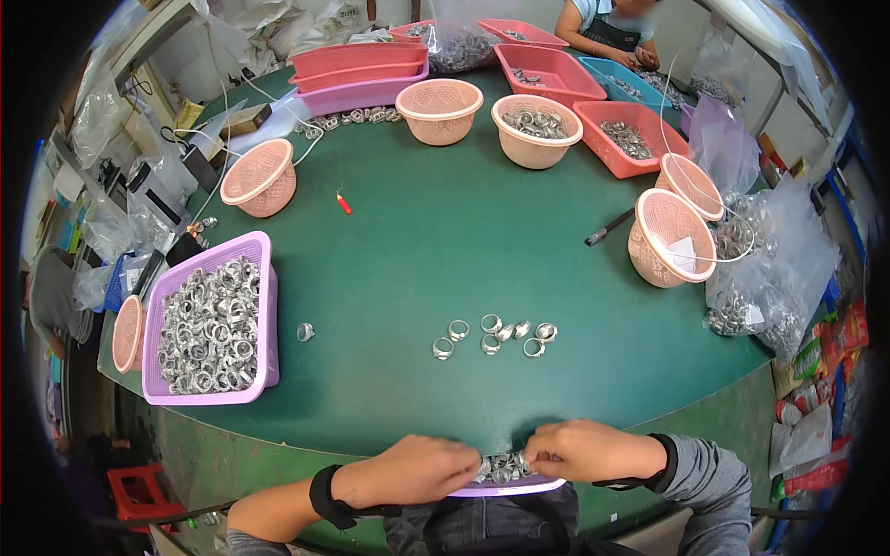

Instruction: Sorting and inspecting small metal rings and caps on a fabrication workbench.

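Observation:
Silver-coloured metal rings [502, 469] fill a purple tray [510, 489] at the table's near edge, close against my lap. From the left, my left hand [428, 471] reaches to these rings with its fingers curled together. My right hand [577, 450] is bent over the tray's right side, fingers closed at the rings. Whatever either hand pinches is hidden by the fingers. Beyond them, several loose rings [490, 344] lie scattered on the green table [399, 269]. A single ring [306, 332] lies beside a purple basket [270, 324] heaped with rings at the left.
Peach baskets [439, 109] stand around the table, one holding metal pieces [536, 123]. Red trays [551, 74] sit at the back. A red-handled tool [344, 203] and a black pen-like tool [610, 228] lie farther out. Bagged rings [742, 310] crowd the right edge; another person [612, 32] works far right.

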`<state>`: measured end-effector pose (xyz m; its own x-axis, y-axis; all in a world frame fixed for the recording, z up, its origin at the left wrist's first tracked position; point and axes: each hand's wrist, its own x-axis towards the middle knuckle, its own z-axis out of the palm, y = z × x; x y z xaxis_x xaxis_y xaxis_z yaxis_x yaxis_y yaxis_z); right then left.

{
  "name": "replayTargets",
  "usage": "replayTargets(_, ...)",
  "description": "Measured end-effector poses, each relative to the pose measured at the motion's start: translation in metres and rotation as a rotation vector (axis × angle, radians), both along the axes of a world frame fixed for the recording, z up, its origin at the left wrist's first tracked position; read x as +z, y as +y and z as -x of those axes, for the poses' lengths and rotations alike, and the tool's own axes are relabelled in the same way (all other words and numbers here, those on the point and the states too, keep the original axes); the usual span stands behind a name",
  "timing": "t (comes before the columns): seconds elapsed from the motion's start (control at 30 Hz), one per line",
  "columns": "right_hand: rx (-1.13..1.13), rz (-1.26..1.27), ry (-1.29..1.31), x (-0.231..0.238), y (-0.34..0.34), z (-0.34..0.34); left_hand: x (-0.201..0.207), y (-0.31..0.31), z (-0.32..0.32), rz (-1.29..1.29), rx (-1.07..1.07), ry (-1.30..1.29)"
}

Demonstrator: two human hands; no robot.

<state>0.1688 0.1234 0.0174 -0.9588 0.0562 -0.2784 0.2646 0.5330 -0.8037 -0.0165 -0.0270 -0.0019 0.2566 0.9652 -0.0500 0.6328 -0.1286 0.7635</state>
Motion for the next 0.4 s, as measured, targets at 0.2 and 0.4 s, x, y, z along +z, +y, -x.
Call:
replayTargets(0.2,-0.293,-0.372,-0.023,-0.004,0.022,0.02,0.009,0.024,0.017,-0.092,0.276,0.323)
replayTargets(0.4,-0.339,-0.633,0.11,-0.03,0.042,0.03,-0.015,0.043,0.043,-0.203,0.331,0.598)
